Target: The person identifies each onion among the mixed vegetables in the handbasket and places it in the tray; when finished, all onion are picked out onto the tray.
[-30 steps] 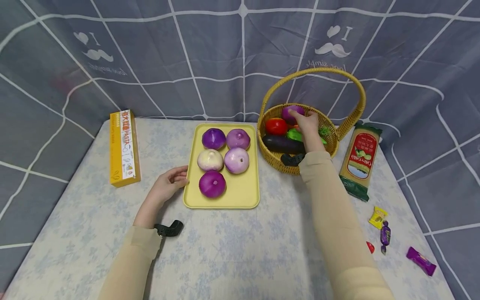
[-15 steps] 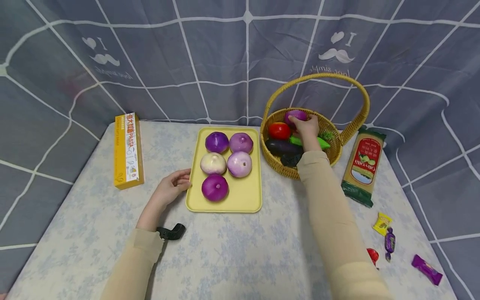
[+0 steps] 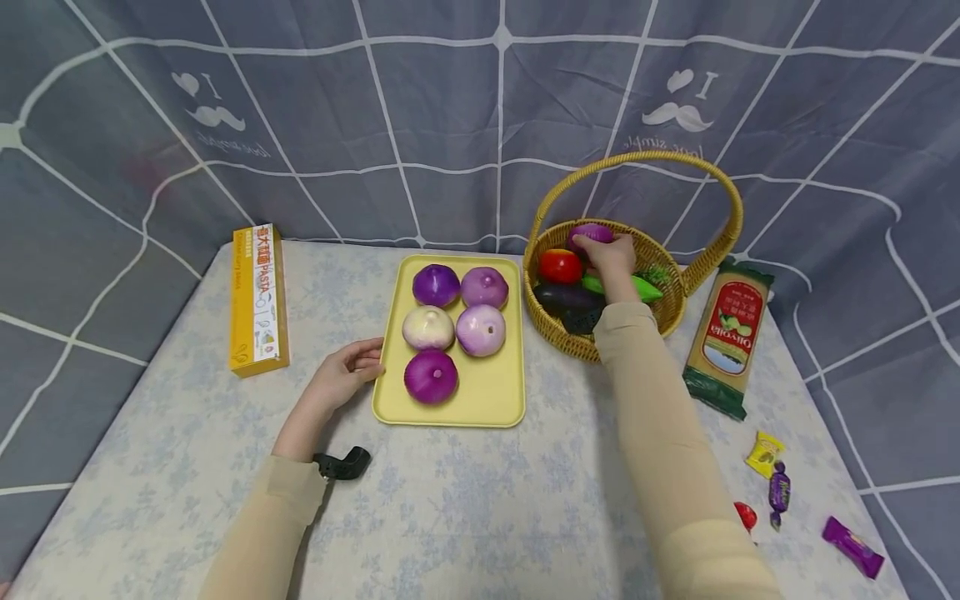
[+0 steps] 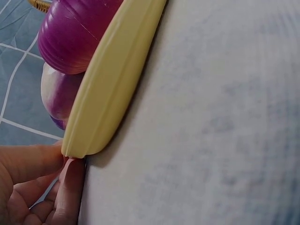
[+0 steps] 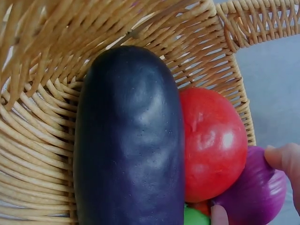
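A wicker basket (image 3: 675, 304) with a tall handle stands at the back right of the table. Inside lie a red tomato (image 3: 559, 266), a dark eggplant (image 3: 564, 296), a green vegetable (image 3: 642, 287) and a purple onion (image 3: 589, 232). My right hand (image 3: 611, 254) reaches into the basket and grips the purple onion (image 5: 255, 187), beside the tomato (image 5: 213, 140) and eggplant (image 5: 129, 140). A yellow tray (image 3: 495, 396) holds several purple and white onions. My left hand (image 3: 347, 373) touches the tray's left edge (image 4: 101, 122) with its fingers (image 4: 70, 183).
A yellow pasta box (image 3: 258, 297) lies at the left. A noodle packet (image 3: 729, 333) lies right of the basket. Several wrapped candies (image 3: 776, 483) are scattered at the front right. A grey checked cloth hangs behind the table.
My right hand has moved a little deeper into the basket and closed round the purple onion. The left hand stays at the tray's edge.
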`<state>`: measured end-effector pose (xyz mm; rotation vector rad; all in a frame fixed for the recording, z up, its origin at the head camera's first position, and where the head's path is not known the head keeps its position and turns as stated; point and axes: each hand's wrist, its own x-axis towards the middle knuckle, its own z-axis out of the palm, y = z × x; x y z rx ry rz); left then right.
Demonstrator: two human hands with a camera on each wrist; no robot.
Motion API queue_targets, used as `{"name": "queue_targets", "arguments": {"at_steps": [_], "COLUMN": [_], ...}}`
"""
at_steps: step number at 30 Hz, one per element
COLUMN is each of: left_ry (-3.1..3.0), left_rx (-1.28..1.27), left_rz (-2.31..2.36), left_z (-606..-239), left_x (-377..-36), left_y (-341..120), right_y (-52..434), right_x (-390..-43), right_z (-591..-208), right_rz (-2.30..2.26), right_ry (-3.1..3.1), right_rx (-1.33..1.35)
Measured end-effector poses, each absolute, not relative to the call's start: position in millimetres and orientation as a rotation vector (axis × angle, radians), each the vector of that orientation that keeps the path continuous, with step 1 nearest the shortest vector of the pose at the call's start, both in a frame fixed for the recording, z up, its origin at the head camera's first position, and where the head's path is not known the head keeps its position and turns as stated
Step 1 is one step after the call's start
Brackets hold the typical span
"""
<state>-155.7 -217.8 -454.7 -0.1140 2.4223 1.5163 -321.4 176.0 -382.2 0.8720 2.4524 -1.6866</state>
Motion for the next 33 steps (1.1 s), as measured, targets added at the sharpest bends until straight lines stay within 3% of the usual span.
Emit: {"name": "queue_targets", "arguments": {"at_steps": [11,17,33], "left_ry": [2.441,2.426,2.402], "left_rx": [-0.106,-0.126,-0.163], "left_rz": [1.472,1.487,1.499], "left_z": [-454,-452,-450], "left_x": [-160,-156,-157], "left_y": [-218,-219,-214], "right_y": [180,183,189], "right_x": [-313,-304,-239], "right_z": [-360,-347,-344], "right_rz": [-1.996,-1.940,-1.913], "right_ry": [2.148,2.163,2.200], "right_rx": [0.823,0.705,0.495]}}
